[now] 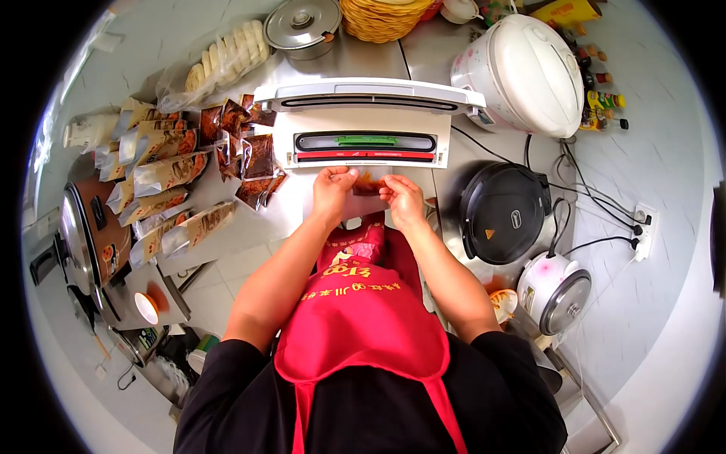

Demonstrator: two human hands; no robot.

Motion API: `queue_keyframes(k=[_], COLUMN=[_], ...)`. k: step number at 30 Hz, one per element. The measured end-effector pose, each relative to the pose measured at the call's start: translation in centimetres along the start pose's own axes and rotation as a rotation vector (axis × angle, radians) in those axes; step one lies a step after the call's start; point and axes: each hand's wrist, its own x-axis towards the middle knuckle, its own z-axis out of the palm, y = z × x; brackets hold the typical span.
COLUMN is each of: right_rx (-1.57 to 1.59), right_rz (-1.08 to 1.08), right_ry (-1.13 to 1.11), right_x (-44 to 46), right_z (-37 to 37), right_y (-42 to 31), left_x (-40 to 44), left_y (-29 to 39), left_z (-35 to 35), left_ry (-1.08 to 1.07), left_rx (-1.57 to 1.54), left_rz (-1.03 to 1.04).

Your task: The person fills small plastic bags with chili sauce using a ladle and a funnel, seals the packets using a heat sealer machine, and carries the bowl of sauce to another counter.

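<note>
A small clear packet with dark red-brown contents [368, 184] is held by its two sides just in front of a white vacuum sealer [460, 141]. My left hand [333, 191] pinches its left edge and my right hand [403, 198] pinches its right edge. The sealer's lid [370, 89] is raised, showing a green piece [366, 141] inside the trough and a red strip [367, 155] along the front. Left of the sealer lie several filled clear packets [257, 157] with similar dark red contents.
Paper pouches [168, 172] stand at the left. A lidded steel pot [302, 26] and a bag of pale rolls [233, 51] are behind. At the right are a white rice cooker [533, 72], a black round appliance [505, 213], a smaller cooker [556, 291] and cables.
</note>
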Motion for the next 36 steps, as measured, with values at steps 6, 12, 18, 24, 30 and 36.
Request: queue_keyframes(k=[6,12,18,24,30,36], right_rx=[0.018,0.000,-0.010,-0.015,0.002,-0.022], right_rz=[0.016,0.017,0.013,0.016,-0.001,-0.020], right_ry=[0.109,0.166,0.186,0.223,0.278,0.336], right_x=[0.8,1.8,2.1,2.6,2.5,2.5], right_z=[0.9,1.4,1.7,2.3,3.0,3.4], right_y=[0.2,0.5,0.2,0.1,0.2,0.2], left_x=[0.6,1.3,2.1,1.9,-1.4,0.4], left_y=[-0.4,-1.1,-1.8,-3.7,-4.5,-6.5], left_z=[-0.2,0.6,1.0,0.1,-1.4,-1.2], left_ry=[0.011,0.135,0.172,0.163,0.094,0.144], left_rx=[-0.001,-0.049,-0.135,0.033,0.894,1.093], left_rz=[0.018,-0.014,-0.048,0.057,0.457,0.686])
